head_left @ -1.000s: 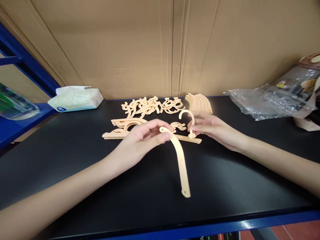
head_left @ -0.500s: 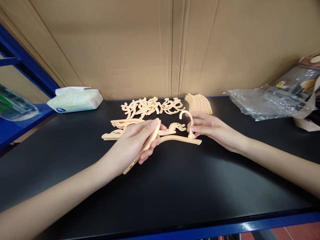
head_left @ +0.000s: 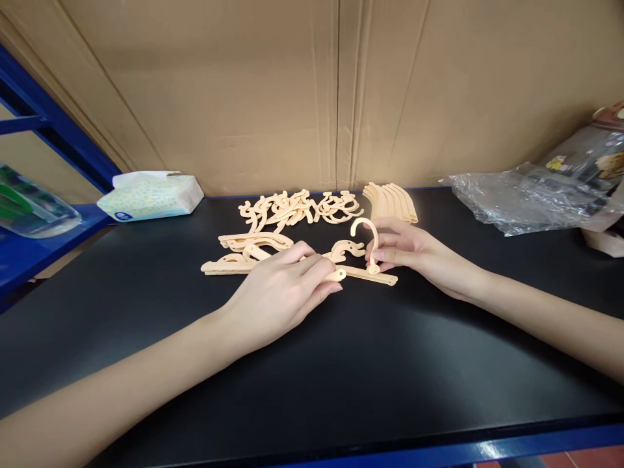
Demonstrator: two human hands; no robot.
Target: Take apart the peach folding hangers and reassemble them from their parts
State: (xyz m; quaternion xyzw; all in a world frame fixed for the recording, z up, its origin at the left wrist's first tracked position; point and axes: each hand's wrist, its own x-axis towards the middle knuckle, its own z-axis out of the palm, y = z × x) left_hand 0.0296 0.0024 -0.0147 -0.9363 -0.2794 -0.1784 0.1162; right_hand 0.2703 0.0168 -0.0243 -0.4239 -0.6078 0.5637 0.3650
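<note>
My left hand (head_left: 287, 292) is closed, palm down, around a beige plastic hanger arm (head_left: 336, 275). One rounded end with a small hole pokes out past the fingers, and the hand covers most of the middle. Between the fingertips of my right hand (head_left: 404, 247) a beige hanger hook (head_left: 374, 240) stands upright, its curl on top and its round base low. The two parts are apart. Behind and beneath the left hand lie folded hangers (head_left: 227, 265), partly hidden by it. One long hanger arm (head_left: 375, 277) runs under the hook.
At the back is a pile of beige hooks (head_left: 287, 207), with a neat stack of hanger arms (head_left: 390, 201) beside it. A tissue pack (head_left: 151, 195) lies back left, and clear plastic bags (head_left: 511, 198) are at right. A cardboard wall (head_left: 219, 97) closes off the black table (head_left: 341, 390).
My left hand has turned over from thumb up to palm down, swinging the hanger arm toward the hook. My right hand holds the hook almost where it was.
</note>
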